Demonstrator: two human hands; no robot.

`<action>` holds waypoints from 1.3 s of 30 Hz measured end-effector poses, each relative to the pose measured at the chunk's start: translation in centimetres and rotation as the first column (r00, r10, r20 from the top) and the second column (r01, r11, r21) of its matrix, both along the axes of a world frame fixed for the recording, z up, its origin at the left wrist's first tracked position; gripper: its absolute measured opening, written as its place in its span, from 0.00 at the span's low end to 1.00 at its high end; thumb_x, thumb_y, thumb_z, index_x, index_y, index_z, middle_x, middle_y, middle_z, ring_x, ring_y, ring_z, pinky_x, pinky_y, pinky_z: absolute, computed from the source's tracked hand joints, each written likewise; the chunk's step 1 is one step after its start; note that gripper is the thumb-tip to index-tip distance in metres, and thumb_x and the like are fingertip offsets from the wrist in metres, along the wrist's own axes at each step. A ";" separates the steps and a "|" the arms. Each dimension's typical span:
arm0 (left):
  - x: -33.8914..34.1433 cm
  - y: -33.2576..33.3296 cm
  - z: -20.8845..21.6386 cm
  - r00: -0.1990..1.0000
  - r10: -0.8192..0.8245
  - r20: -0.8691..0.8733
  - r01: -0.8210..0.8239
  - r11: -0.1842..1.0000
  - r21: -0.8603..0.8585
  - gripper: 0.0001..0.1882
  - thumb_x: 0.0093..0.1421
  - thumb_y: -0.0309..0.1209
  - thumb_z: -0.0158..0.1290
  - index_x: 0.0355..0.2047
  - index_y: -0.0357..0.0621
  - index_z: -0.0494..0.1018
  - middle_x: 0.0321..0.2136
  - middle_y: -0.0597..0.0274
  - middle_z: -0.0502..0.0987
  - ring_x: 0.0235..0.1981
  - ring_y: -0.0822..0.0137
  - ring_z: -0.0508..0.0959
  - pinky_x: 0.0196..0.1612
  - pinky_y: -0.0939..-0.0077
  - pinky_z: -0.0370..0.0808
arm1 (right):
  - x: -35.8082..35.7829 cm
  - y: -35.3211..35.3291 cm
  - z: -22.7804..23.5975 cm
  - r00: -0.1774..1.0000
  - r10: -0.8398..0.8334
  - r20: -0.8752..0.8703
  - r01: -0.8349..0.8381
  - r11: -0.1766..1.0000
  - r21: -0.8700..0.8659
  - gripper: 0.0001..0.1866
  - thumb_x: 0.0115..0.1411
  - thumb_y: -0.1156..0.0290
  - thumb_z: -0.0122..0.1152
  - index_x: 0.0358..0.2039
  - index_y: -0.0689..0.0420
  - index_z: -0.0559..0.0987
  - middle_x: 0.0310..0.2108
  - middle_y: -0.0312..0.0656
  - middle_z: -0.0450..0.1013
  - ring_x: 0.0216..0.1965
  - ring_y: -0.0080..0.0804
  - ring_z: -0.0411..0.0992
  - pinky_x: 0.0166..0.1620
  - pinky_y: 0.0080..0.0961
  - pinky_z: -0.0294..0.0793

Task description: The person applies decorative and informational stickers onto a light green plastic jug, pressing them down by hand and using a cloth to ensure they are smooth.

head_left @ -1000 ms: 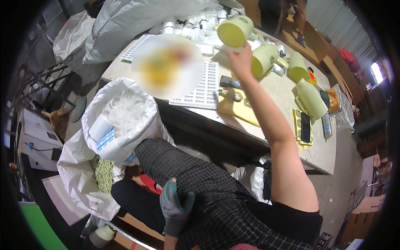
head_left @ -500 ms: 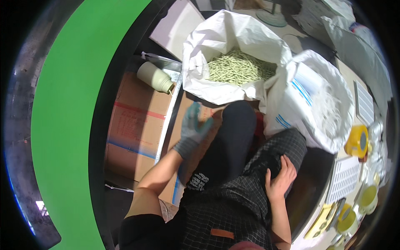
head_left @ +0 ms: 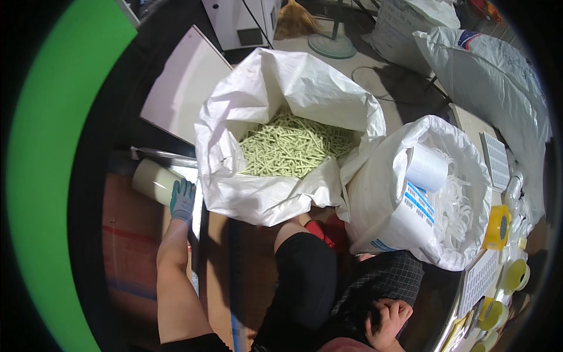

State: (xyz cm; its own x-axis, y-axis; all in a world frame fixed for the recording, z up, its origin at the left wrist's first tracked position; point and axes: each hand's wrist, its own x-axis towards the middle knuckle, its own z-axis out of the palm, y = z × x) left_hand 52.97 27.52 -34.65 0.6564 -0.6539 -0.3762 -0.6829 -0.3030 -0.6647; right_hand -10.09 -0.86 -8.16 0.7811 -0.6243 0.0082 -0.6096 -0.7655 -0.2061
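My left hand (head_left: 183,200), in a grey and teal glove, is at the neck end of a cream bottle (head_left: 153,180) lying on its side. The fingers curl over that end and cover the neck. The bottle lies on brown cardboard (head_left: 126,234) beside a pale metal edge (head_left: 198,205). My bare right hand (head_left: 390,320) rests on my checked lap, fingers loosely bent and apart, with nothing in it.
Ahead stands a white woven sack (head_left: 234,190) of short pale-green sticks (head_left: 293,144). To its right, another sack (head_left: 375,202) holds clear plastic rings (head_left: 454,217) and a white label roll (head_left: 427,167). Tape rolls (head_left: 497,226) line the right edge; a green surface (head_left: 47,176) curves at left.
My left hand has moved from above the cardboard by my knee to the neck of the bottle. The view has shifted; my right hand stays on my lap.
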 end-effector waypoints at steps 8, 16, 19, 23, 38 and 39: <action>-2.9 5.8 5.8 0.969 0.246 -0.029 -0.240 0.903 -0.356 0.33 0.55 0.42 0.62 0.62 0.50 0.72 0.60 0.53 0.70 0.65 0.51 0.66 0.68 0.42 0.59 | 0.9 0.2 0.4 0.996 0.075 0.056 -0.078 0.995 0.062 0.20 0.45 0.69 0.70 0.42 0.52 0.82 0.45 0.38 0.75 0.51 0.47 0.69 0.57 0.50 0.59; -20.1 4.2 23.9 1.000 0.002 -0.005 -0.005 0.108 -0.994 0.53 0.41 0.46 0.76 0.65 0.40 0.66 0.63 0.44 0.66 0.66 0.39 0.64 0.69 0.40 0.60 | 0.0 0.5 0.5 0.967 0.057 0.250 -0.067 0.997 0.030 0.15 0.48 0.69 0.72 0.39 0.49 0.83 0.45 0.34 0.76 0.52 0.42 0.69 0.57 0.47 0.61; -29.9 -1.6 30.9 0.942 -0.237 0.239 0.227 -0.076 -0.971 0.54 0.49 0.43 0.76 0.69 0.39 0.57 0.65 0.41 0.61 0.66 0.40 0.65 0.66 0.44 0.67 | 0.2 0.5 1.3 0.915 0.054 0.401 -0.085 0.995 0.060 0.27 0.46 0.68 0.76 0.49 0.51 0.80 0.49 0.39 0.76 0.52 0.46 0.71 0.57 0.45 0.65; -37.3 -7.8 33.8 0.783 -0.468 0.409 0.312 -0.274 -0.910 0.50 0.44 0.53 0.76 0.62 0.47 0.64 0.57 0.44 0.70 0.55 0.39 0.75 0.54 0.44 0.76 | 2.4 2.7 7.0 0.661 0.273 0.699 -0.350 0.936 -0.034 0.53 0.40 0.58 0.87 0.65 0.59 0.69 0.64 0.52 0.71 0.63 0.54 0.70 0.64 0.48 0.69; -47.3 -9.2 36.4 0.648 -0.746 -0.153 -0.035 0.172 -0.984 0.25 0.56 0.40 0.63 0.52 0.42 0.80 0.48 0.52 0.82 0.50 0.48 0.81 0.64 0.40 0.70 | 2.7 7.5 8.8 0.760 0.076 0.645 -0.171 0.982 0.086 0.48 0.44 0.51 0.81 0.63 0.57 0.71 0.56 0.46 0.69 0.57 0.52 0.65 0.59 0.46 0.64; -47.2 -9.1 36.5 0.630 -0.756 -0.178 -0.041 0.197 -0.980 0.25 0.56 0.40 0.63 0.52 0.42 0.80 0.49 0.51 0.81 0.50 0.48 0.81 0.64 0.39 0.70 | 2.9 7.7 8.9 0.747 0.055 0.663 -0.163 0.981 0.101 0.46 0.44 0.52 0.80 0.61 0.56 0.73 0.56 0.44 0.70 0.57 0.51 0.66 0.58 0.46 0.64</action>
